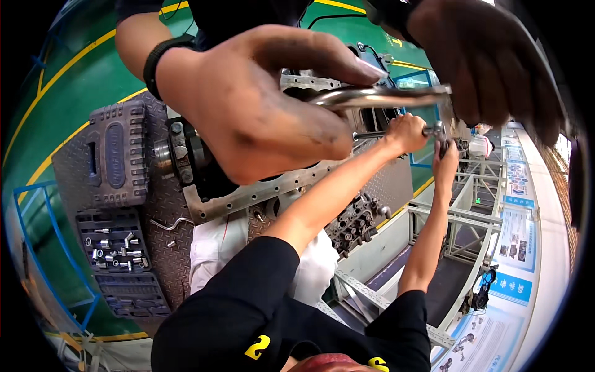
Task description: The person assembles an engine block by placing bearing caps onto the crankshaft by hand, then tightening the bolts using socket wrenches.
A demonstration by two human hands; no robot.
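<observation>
One long shiny steel wrench handle (384, 96), likely stiff, heavy, slick: left hand (248, 105) clenched round it, right hand (489, 62) grasp unclear; best gripped near right end.

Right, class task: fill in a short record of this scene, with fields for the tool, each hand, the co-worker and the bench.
tool: long shiny metal tool, lying level
left hand: closed on the tool's handle, thumb on top
right hand: over the tool's far end; grip unclear
co-worker's hands: both on a smaller tool
bench: open socket case, white cloth
</observation>
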